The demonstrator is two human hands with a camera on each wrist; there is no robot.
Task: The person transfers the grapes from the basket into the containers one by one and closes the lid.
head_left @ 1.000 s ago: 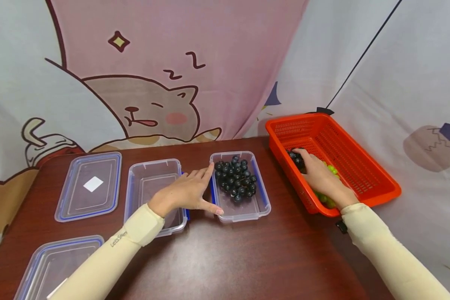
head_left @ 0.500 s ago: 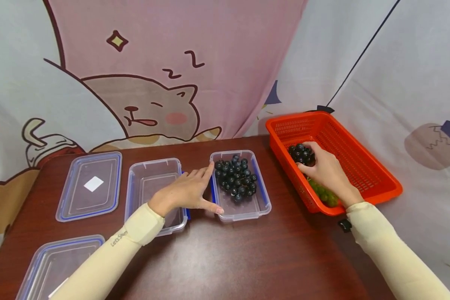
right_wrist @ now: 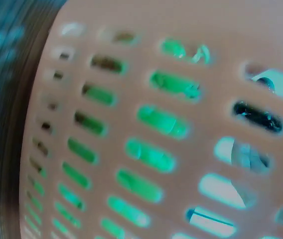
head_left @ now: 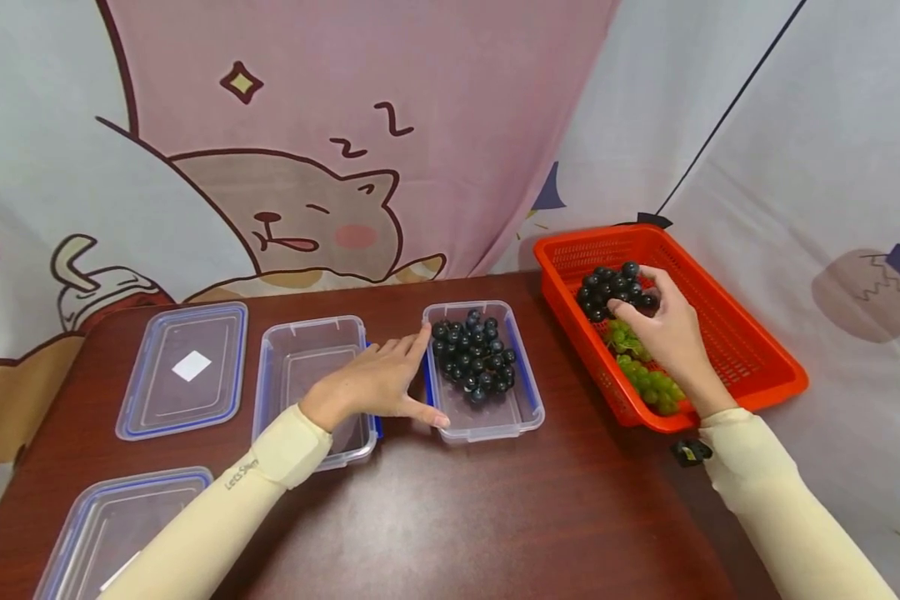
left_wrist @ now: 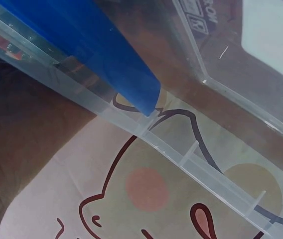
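My right hand [head_left: 671,327] pinches a bunch of dark grapes [head_left: 603,292] between thumb and fingers, over the left side of the orange basket [head_left: 753,333]. Green grapes [head_left: 648,383] lie in the basket just below that hand. My left hand [head_left: 378,379] is spread, its fingertips and thumb at the left edge of a clear container [head_left: 528,375] that holds another bunch of dark grapes [head_left: 474,354]. Beneath the left hand stands a second clear container [head_left: 300,350]. Slotted basket wall [right_wrist: 131,124] fills the right wrist view, with the right hand out of sight there.
Two clear lids with blue seals lie at the left, one lid [head_left: 183,400] behind the other lid [head_left: 138,508]. Behind the table [head_left: 450,517] hangs a printed cloth [head_left: 480,125]. A small black object [head_left: 692,452] sits below the basket's front corner.
My right hand has lifted the dark grape bunch up from the basket's left side, and more of the green grapes now shows. The left hand has stayed in place.
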